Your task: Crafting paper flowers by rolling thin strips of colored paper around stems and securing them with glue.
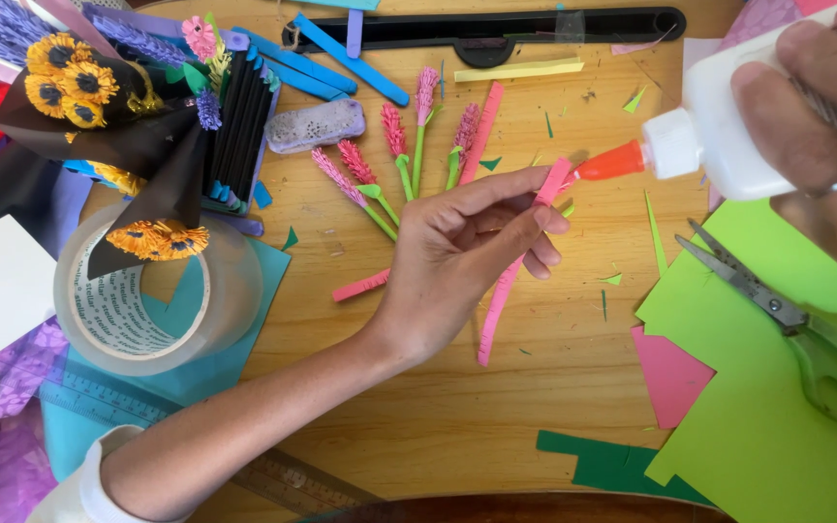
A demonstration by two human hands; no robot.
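Head view, looking down on a wooden bench (457, 426) strewn with paper craft.

At the centre of the frame the left hand (457, 252) pinches the upper end of a long pink fringed paper strip (506, 291) between thumb and fingertips; the strip trails down and to the left, below the hand. At the upper right the right hand (825, 116) is closed around a white glue bottle (728, 126), whose orange nozzle (612, 163) touches or nearly touches the strip's top end.

Just above the left hand, five finished pink flower spikes (394, 165) with green stems lie fanned out on the bench, so several are already made. The strip in hand is not yet rolled, and another short pink piece (360, 286) lies just left of the hand.

At the right edge, scissors (787, 320) with green handles rest on a green paper sheet (767, 426), with a pink scrap (670, 373) beside it. At the left sits a clear tape roll (157, 300), and in the upper left a bouquet of paper sunflowers (70, 82) in black wrapping. A black ruler (486, 29) lies along the top edge.
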